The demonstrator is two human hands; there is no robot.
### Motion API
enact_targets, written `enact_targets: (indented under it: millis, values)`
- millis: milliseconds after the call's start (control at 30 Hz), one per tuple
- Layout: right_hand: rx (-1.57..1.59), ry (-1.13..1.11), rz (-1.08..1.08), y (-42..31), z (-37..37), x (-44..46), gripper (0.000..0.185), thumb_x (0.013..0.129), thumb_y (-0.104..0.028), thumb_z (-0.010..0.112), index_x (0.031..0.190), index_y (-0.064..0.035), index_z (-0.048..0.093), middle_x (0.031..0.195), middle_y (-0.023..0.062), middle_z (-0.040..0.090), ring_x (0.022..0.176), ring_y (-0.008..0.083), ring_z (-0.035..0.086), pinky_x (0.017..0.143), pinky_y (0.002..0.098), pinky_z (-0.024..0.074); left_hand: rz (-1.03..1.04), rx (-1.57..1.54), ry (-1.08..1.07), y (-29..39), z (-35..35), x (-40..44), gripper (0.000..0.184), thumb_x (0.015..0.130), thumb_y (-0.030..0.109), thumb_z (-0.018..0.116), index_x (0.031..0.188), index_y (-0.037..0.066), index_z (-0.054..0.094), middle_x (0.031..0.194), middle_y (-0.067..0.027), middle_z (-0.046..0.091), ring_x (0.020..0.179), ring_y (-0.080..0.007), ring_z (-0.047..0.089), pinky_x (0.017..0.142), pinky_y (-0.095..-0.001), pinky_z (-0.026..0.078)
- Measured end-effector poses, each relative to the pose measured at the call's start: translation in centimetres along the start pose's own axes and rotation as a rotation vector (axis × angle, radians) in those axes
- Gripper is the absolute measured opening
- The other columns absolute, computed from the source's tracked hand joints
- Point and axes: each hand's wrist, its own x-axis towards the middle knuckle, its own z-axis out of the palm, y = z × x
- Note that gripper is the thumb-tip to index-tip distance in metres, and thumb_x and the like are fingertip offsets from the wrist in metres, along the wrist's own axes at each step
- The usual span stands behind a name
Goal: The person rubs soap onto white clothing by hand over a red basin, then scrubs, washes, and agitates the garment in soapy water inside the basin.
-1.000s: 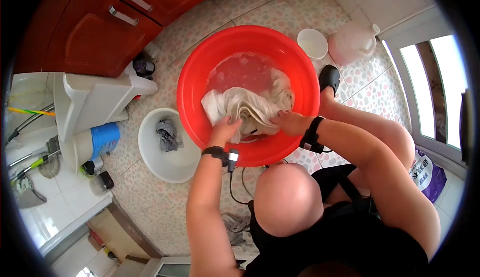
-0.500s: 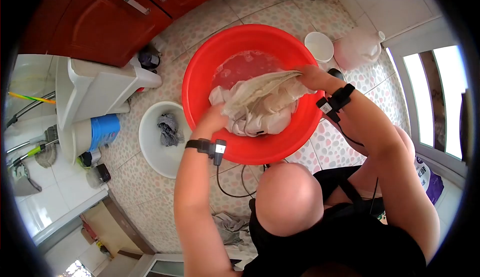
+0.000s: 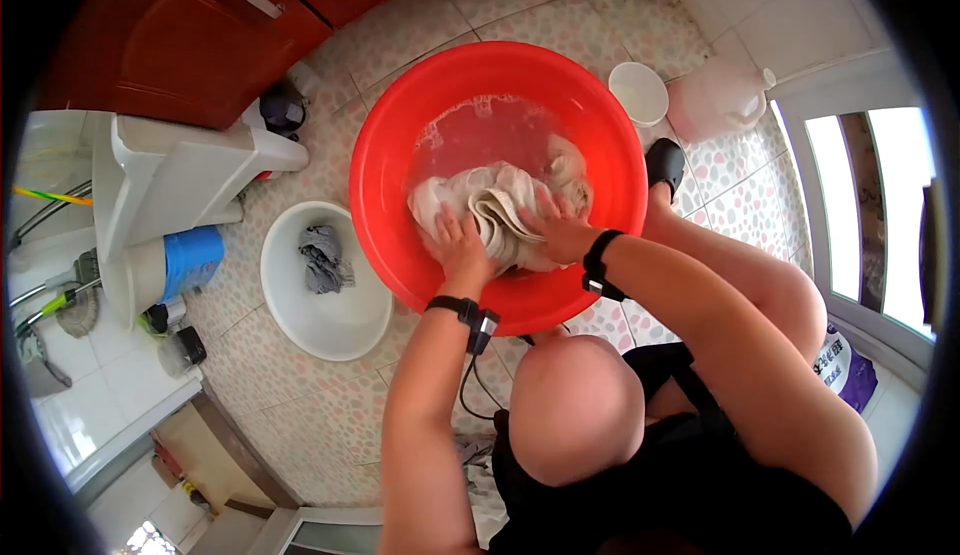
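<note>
A large red basin point(image 3: 385, 245) holds soapy water and a bunched white cloth point(image 3: 500, 195). My left hand point(image 3: 460, 245) presses on the left part of the cloth, its fingers spread. On the right part rests my right hand point(image 3: 556, 229), fingers apart and palm down. Between the two hands the cloth lies in curved folds. Its far edge dips into the water, and more pale fabric is heaped at the basin's right inside.
Left of the basin stands a white tub point(image 3: 335, 330) with a grey cloth point(image 3: 322, 258) inside. Behind on the right are a small white bucket point(image 3: 638, 94) and a pinkish jug point(image 3: 715, 100). Red cabinets point(image 3: 180, 45) line the back left.
The cloth's right side, raised half a second ago, is back down in the basin. My right hand has come down and left; my left hand has moved right, and both now lie spread.
</note>
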Motion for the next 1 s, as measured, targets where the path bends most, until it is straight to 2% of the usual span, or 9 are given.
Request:
enact_targets:
  millis: [167, 400, 467, 500, 567, 700, 867, 933, 1000]
  values:
    - [-0.179, 0.052, 0.171, -0.3, -1.4, 2.5, 0.078, 0.080, -0.032, 0.054, 0.143, -0.0275, 0.007, 0.147, 0.0145, -0.001, 0.134, 0.0391, 0.007, 0.098, 0.0653, 0.0195, -0.118, 0.009, -0.132, 1.1, -1.6, 2.5, 0.103, 0.061, 0.031, 0.074, 0.142, 0.016, 0.012, 0.146, -0.0199, 0.001, 0.133, -0.0396, 0.009, 0.101, -0.0628, 0.010]
    - [-0.013, 0.145, 0.320, 1.0, -1.9, 8.2, 0.078, 0.078, -0.027, 0.054, 0.142, -0.0261, 0.010, 0.146, 0.0157, 0.013, 0.134, 0.0338, 0.014, 0.099, 0.0630, 0.0185, -0.114, -0.135, -0.103, 0.8, -0.5, 8.7, 0.088, 0.065, 0.030, 0.068, 0.139, 0.014, 0.022, 0.144, -0.0184, 0.016, 0.131, -0.0435, 0.010, 0.095, -0.0678, 0.015]
    - [-0.048, -0.001, 0.302, 1.8, -2.7, 9.3, 0.071, 0.078, -0.029, 0.053, 0.141, -0.0226, 0.020, 0.143, 0.0146, 0.023, 0.132, 0.0347, 0.017, 0.096, 0.0632, 0.0208, -0.112, -0.110, 0.014, 0.4, 0.5, 10.0, 0.073, 0.065, 0.029, 0.068, 0.130, 0.009, 0.040, 0.134, -0.0201, 0.038, 0.127, -0.0390, 0.027, 0.098, -0.0565, 0.026]
    - [-0.155, 0.163, 0.245, 2.7, -1.6, 9.8, 0.054, 0.078, -0.040, 0.052, 0.125, -0.0137, 0.045, 0.112, 0.0146, 0.058, 0.111, 0.0295, 0.050, 0.093, 0.0500, 0.0349, -0.119, -0.134, -0.160, -0.3, 1.4, 11.7, 0.067, 0.066, 0.029, 0.066, 0.126, 0.009, 0.045, 0.130, -0.0185, 0.043, 0.125, -0.0351, 0.033, 0.098, -0.0560, 0.024]
    - [-0.177, 0.127, 0.256, 2.6, -2.1, 9.8, 0.048, 0.078, -0.040, 0.052, 0.117, -0.0118, 0.052, 0.110, 0.0147, 0.059, 0.108, 0.0281, 0.052, 0.091, 0.0467, 0.0375, -0.192, -0.251, -0.452, -0.2, 0.6, 12.4, 0.045, 0.069, 0.031, 0.062, 0.107, 0.007, 0.062, 0.112, -0.0170, 0.058, 0.111, -0.0278, 0.051, 0.097, -0.0445, 0.030]
    - [-0.157, 0.256, 0.274, 1.8, -3.7, 9.0, 0.041, 0.078, -0.041, 0.051, 0.097, -0.0070, 0.064, 0.103, 0.0160, 0.061, 0.099, 0.0277, 0.057, 0.082, 0.0396, 0.0442, -0.193, -0.241, -0.617, -0.4, 0.1, 13.6, 0.046, 0.073, 0.034, 0.061, 0.108, 0.005, 0.061, 0.111, -0.0174, 0.058, 0.107, -0.0295, 0.054, 0.090, -0.0348, 0.041]
    - [0.046, 0.157, 0.158, 4.8, -3.2, 10.3, 0.044, 0.078, -0.040, 0.050, 0.098, -0.0035, 0.062, 0.095, 0.0202, 0.062, 0.094, 0.0317, 0.059, 0.079, 0.0419, 0.0450, -0.140, -0.226, -0.477, 0.1, -4.0, 10.6, 0.060, 0.075, 0.028, 0.058, 0.128, 0.004, 0.042, 0.124, -0.0174, 0.049, 0.111, -0.0291, 0.051, 0.094, -0.0340, 0.039]
    - [0.091, 0.122, 0.094, 7.4, -1.8, 11.2, 0.043, 0.077, -0.039, 0.050, 0.098, -0.0025, 0.061, 0.093, 0.0217, 0.062, 0.092, 0.0329, 0.059, 0.079, 0.0422, 0.0448, 0.001, 0.030, 0.028, -1.8, 1.1, 10.0, 0.064, 0.075, 0.022, 0.056, 0.132, 0.005, 0.035, 0.133, -0.0170, 0.040, 0.115, -0.0295, 0.047, 0.096, -0.0368, 0.038]
    - [-0.061, 0.193, 0.017, 13.6, 3.5, 16.0, 0.044, 0.077, -0.038, 0.051, 0.101, -0.0028, 0.061, 0.091, 0.0222, 0.062, 0.091, 0.0327, 0.060, 0.080, 0.0425, 0.0448, 0.017, 0.052, -0.003, -2.5, -0.2, 8.8, 0.067, 0.073, 0.018, 0.053, 0.135, 0.006, 0.029, 0.137, -0.0150, 0.034, 0.116, -0.0289, 0.046, 0.098, -0.0400, 0.035]
